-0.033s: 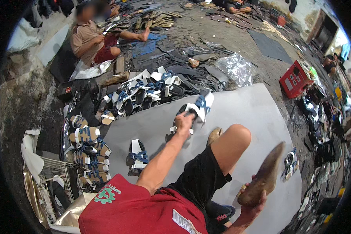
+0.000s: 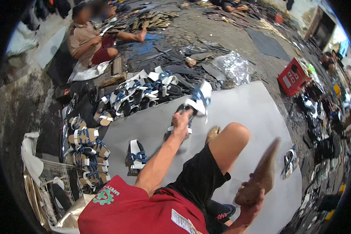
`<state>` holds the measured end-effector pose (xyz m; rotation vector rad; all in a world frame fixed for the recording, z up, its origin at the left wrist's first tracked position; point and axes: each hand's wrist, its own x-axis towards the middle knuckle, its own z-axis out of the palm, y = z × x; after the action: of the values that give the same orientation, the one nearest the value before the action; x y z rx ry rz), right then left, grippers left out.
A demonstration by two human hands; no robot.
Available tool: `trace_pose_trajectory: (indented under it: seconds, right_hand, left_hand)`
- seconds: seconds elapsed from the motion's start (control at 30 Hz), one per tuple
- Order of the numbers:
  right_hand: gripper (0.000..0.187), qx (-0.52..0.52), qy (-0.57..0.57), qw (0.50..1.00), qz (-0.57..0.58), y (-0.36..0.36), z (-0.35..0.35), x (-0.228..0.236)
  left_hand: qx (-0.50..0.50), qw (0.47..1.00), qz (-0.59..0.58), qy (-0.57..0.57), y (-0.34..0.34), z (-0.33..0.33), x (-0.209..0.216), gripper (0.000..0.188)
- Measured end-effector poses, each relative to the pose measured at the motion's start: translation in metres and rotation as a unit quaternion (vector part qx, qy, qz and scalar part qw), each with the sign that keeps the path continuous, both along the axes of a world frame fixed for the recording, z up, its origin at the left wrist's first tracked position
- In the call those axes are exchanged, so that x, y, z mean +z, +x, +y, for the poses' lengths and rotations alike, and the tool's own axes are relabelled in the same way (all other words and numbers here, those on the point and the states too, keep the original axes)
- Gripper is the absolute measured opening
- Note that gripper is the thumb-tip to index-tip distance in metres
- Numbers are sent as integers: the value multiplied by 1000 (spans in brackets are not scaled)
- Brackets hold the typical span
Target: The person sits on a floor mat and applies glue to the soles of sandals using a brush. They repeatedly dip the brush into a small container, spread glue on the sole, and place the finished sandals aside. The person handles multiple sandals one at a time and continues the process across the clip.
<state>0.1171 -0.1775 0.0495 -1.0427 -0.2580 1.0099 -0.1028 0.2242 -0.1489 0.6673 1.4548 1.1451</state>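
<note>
My left hand reaches out over a grey sheet, its fingers closed on a sandal with white and blue straps, held tilted above the sheet. A second black-soled sandal shows partly under and beside that hand. My right hand, low on the right, wraps round a brown foot-shaped shoe last, narrow end pointing up. One more strapped sandal stands on the sheet by my left forearm. A sandal lies at the sheet's right edge. Another brown last is partly hidden behind my raised knee.
Finished-looking sandals are stacked on the left, beside a white wire basket. A heap of white and blue sandals lies past the sheet. A red box stands at right. A person sits at far left.
The shoe last in my right hand has swung slightly left and more upright. My left hand and its sandal have shifted a little to the left.
</note>
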Motion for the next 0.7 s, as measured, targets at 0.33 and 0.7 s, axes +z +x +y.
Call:
trace_pose_trajectory:
  seconds: [0.33,0.7]
  right_hand:
    - [64,29,-85,953,-291,-60,77,73]
    - [61,-64,-81,971,-215,-64,43,48]
  left_hand:
    - [-334,910,-21,243,55,-137,206,42]
    - [-487,756,-391,199,60,-163,197,86]
